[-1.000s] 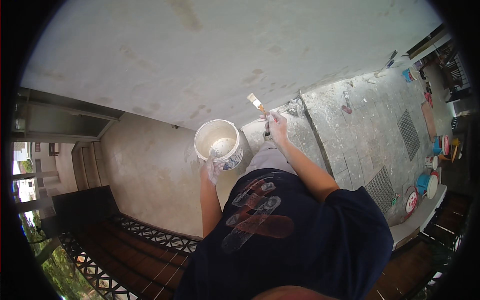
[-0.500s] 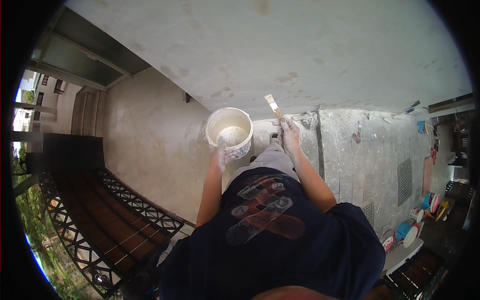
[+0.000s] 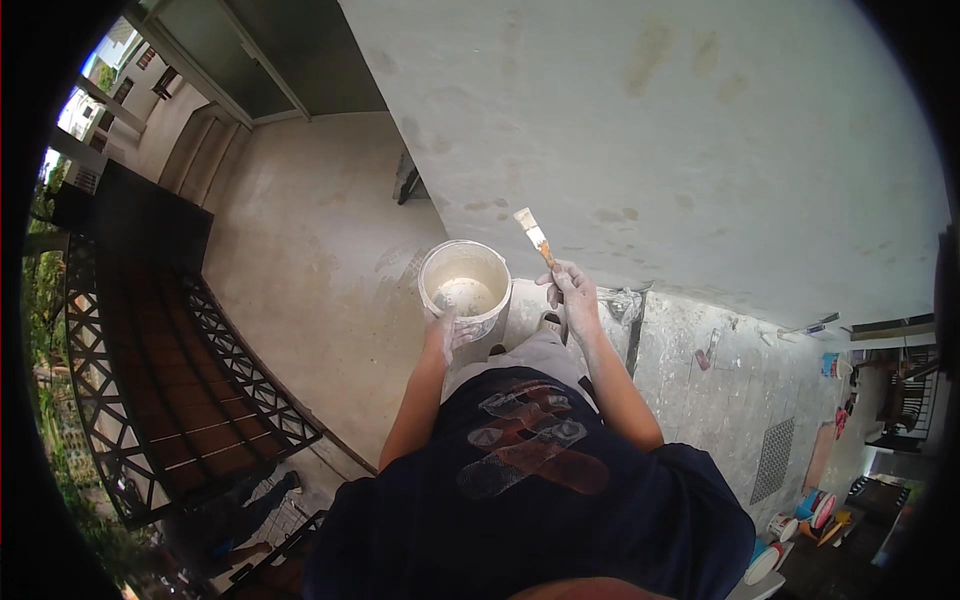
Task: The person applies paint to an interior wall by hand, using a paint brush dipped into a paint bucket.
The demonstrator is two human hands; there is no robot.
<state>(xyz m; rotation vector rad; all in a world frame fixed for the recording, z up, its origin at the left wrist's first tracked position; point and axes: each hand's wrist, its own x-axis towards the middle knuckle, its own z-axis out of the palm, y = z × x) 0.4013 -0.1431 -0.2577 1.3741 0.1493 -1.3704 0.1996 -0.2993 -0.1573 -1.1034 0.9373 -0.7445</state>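
Left hand (image 3: 443,332) clamped on the near rim of a white bucket (image 3: 465,286), held up in front of the torso, pale paint pooled in its bottom. Right hand (image 3: 573,292) closed around the wooden handle of a brush (image 3: 533,236), just right of the bucket, bristles up and tilted left toward the white wall (image 3: 640,130). Below: concrete floor (image 3: 300,260), dark metal railing (image 3: 170,380) at left, small paint cans (image 3: 800,520) at lower right.
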